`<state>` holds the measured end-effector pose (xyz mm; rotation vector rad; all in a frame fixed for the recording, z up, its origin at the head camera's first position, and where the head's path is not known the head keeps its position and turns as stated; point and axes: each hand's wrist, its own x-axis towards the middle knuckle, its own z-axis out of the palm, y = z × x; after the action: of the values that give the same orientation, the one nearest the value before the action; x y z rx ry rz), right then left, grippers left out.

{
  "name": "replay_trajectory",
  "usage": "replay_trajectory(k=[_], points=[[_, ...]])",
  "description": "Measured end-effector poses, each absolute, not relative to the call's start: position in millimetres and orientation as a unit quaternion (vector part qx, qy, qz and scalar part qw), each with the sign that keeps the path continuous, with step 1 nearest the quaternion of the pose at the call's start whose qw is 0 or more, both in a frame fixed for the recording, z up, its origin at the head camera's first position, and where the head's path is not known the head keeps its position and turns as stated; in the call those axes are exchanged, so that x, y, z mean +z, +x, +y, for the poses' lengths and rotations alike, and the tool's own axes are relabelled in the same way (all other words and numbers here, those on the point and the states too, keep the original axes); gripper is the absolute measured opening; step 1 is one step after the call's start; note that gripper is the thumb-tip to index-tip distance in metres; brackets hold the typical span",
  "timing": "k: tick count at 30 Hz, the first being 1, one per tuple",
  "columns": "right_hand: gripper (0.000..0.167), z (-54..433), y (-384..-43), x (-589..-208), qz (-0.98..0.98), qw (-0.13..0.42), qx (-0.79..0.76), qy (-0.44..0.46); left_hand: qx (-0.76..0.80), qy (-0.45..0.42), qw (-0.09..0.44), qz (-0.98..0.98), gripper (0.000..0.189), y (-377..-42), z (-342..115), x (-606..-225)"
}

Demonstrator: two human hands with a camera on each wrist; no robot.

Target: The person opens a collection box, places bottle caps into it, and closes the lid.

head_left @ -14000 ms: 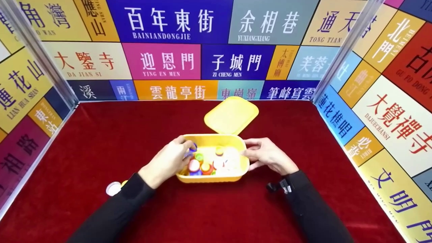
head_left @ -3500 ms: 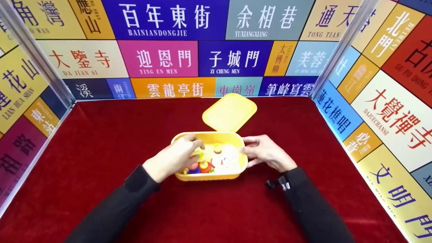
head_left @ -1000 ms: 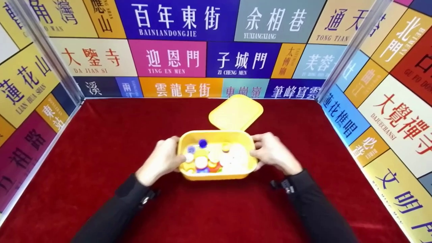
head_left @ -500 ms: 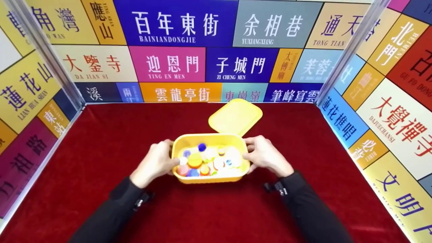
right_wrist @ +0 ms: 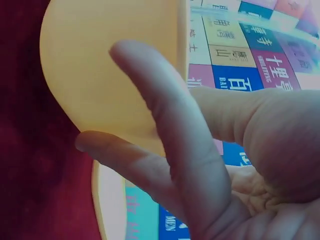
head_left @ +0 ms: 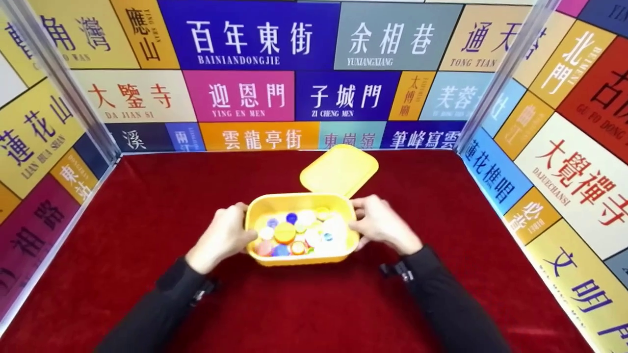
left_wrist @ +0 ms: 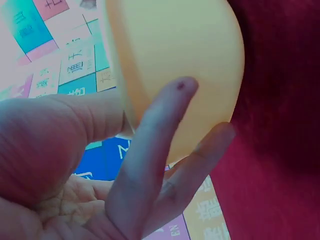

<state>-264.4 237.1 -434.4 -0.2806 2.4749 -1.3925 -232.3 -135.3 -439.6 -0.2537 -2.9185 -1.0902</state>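
Note:
A yellow plastic box (head_left: 301, 261) stands in the middle of the red cloth, its long side toward me. Inside lie several bottle caps, among them an orange-yellow cap (head_left: 284, 233) and a dark blue cap (head_left: 292, 218); glare washes out those at the right. My left hand (head_left: 222, 239) grips the box's left end, thumb over the rim and fingers against the outer wall. At the opposite end, my right hand (head_left: 385, 225) holds the box the same way. Both wrist views show fingertips on the box's outer wall.
Behind the box lies its yellow lid (head_left: 339, 170), close to the back rim. Panels with large printed characters (head_left: 250, 39) enclose the red cloth (head_left: 162, 196) at the back and both sides.
The left hand, earlier among the caps, now grips the box's left end. White and yellow caps beside the left arm are gone from the cloth. Caps lie more spread out; the box has shifted slightly.

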Motion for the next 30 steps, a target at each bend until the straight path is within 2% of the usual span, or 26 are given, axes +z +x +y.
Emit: replay_trajectory(k=[6,11,16,30], points=[[0.055,263.6,-261.7,-428.1,0.866,0.146,-0.474,-0.06,-0.394,-0.105,-0.02,-0.913,0.056,-238.7,-112.9,-442.8],[0.056,253.3,-263.5,-439.2,0.854,0.16,-0.491,-0.071,-0.401,-0.072,-0.039,-0.912,0.054,-240.5,-121.8,-447.1],[0.058,250.4,-263.3,-449.5,0.843,0.17,-0.509,-0.049,-0.409,-0.068,-0.065,-0.907,0.06,-240.1,-127.9,-455.3],[0.056,262.3,-270.4,-447.8,0.838,0.198,-0.506,-0.053,-0.419,-0.058,-0.065,-0.904,0.064,-236.1,-123.1,-461.1]])
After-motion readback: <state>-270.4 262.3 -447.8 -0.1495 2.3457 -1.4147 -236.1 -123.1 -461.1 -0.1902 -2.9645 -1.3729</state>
